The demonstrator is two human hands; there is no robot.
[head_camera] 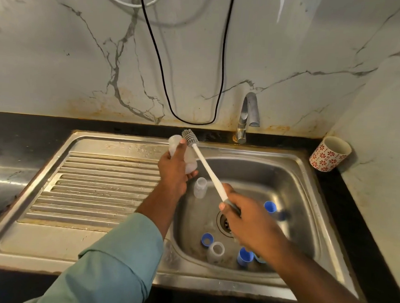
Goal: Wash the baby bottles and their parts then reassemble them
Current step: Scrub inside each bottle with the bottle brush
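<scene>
Frosted plastic is what the left hand (174,170) has its fingers and thumb curled round: one baby bottle (183,154), tilted with its mouth up and away, held above the left edge of the sink (308,176) basin. The right hand (248,218) grips the grey end of a long white bottle brush (207,170), whose grey bristle head sits just beside the bottle's mouth, outside it as far as I can tell. The likeliest slip, I judge, is the brush missing the narrow mouth and knocking the bottle; a wet, smooth bottle held only by curled fingers could twist free and drop among the parts below. Another risk is the long handle sweeping sideways below the left hand and tipping the small clear bottle (200,187) standing just under that hand. No water shows at the tap (247,116), beyond the brush head, so scrubbing may go on dry unless the bottle already holds water, which I cannot tell. Counted: two hands, one brush, one tap, one patterned cup (329,153) well to the right of the right hand. Clear bottles number three: the held one, the small standing one, and one lying below the right wrist (215,252). Blue pieces number at least three: a ring (207,239) beside that lying bottle, a cap (245,257) under the right forearm, and another (270,207) just right of the right hand; something more hides behind that forearm.
</scene>
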